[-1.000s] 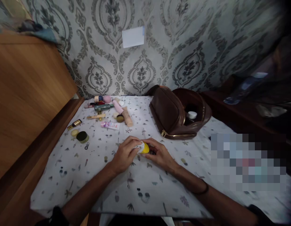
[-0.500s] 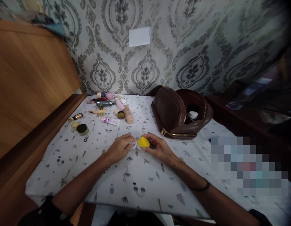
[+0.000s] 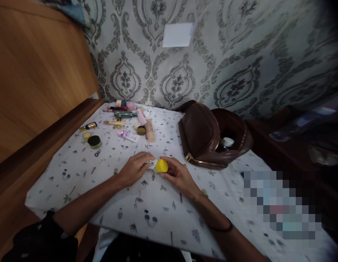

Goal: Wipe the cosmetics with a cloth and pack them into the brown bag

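Note:
My left hand is closed on a crumpled white wipe, which it presses against a small yellow round-ended object. That yellow piece sits between the thumb and fingers of my right hand; whether it is a cap or a small container I cannot tell. Both hands are over the patterned white cloth. Beyond them lie a pink and white tube, a beige tube and a round dark-lidded jar.
An open brown leather bag stands at the right, with a white-capped bottle inside. Several cosmetics, among them a dark green tube and a gold lipstick, lie at the back left. A wooden panel borders the left.
The view has shifted and tilted a little. My hands stay together, the wipe still against the yellow object. The things on the cloth have not moved.

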`<state>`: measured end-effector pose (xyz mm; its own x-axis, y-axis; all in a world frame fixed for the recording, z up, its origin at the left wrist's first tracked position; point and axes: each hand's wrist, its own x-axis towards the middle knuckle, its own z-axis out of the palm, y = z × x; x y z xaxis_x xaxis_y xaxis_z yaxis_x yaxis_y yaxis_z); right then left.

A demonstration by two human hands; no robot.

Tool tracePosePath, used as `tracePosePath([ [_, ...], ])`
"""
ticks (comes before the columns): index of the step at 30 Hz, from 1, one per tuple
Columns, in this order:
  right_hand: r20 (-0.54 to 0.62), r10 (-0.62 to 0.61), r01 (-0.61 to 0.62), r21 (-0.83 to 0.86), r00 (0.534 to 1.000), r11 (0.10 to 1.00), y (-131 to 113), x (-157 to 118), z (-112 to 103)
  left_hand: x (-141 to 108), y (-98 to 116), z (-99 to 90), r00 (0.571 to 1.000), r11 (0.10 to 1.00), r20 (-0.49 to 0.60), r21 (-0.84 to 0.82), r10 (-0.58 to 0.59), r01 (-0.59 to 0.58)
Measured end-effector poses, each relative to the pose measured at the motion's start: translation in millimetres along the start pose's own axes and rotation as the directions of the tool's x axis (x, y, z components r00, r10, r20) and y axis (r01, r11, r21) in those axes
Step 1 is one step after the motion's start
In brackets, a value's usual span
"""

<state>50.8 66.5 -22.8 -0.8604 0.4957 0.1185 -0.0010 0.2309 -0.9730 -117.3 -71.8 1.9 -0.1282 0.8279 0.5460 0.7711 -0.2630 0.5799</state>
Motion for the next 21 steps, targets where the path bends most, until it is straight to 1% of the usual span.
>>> tracePosePath([
  [3, -0.002, 0.028, -0.028, 0.012, 1.0, 1.0, -2, 1, 1, 0, 4, 2.4, 0.996, 0.997, -0.037, -0.014, 0.08, -0.081],
  [6, -0.007, 0.043, -0.043, 0.018, 0.999, 0.999, -4, 1, 2, 0, 3, 4.8, 0.992, 0.992, 0.0, 0.009, 0.126, -0.126],
  [8, -0.015, 0.052, -0.052, 0.044, 0.999, 0.998, -5, 0, 2, 0, 0, 4.9, 0.995, 0.995, 0.034, 0.028, 0.096, -0.097],
  [12, -0.021, 0.072, -0.069, 0.126, 0.997, 0.99, -2, 0, 4, 2, -9, 0.5, 0.996, 0.998, 0.079, 0.051, -0.05, 0.046],
  [14, -0.025, 0.09, -0.085, 0.165, 0.996, 0.983, -1, 2, 6, 3, -12, -2.2, 0.992, 0.995, 0.085, 0.043, -0.098, 0.095],
  [16, -0.033, 0.104, -0.097, 0.179, 0.994, 0.979, -1, 5, 9, 5, -15, -4.3, 0.99, 0.993, 0.074, 0.026, -0.121, 0.119],
  [18, -0.03, 0.107, -0.102, 0.149, 0.994, 0.984, -4, 10, 11, 6, -15, -5.3, 0.99, 0.992, 0.057, 0.014, -0.129, 0.128],
  [21, -0.037, 0.078, -0.079, -0.017, 0.996, 0.997, -10, 18, 13, 6, -11, -5.8, 0.995, 0.995, 0.032, 0.026, -0.094, 0.093],
])
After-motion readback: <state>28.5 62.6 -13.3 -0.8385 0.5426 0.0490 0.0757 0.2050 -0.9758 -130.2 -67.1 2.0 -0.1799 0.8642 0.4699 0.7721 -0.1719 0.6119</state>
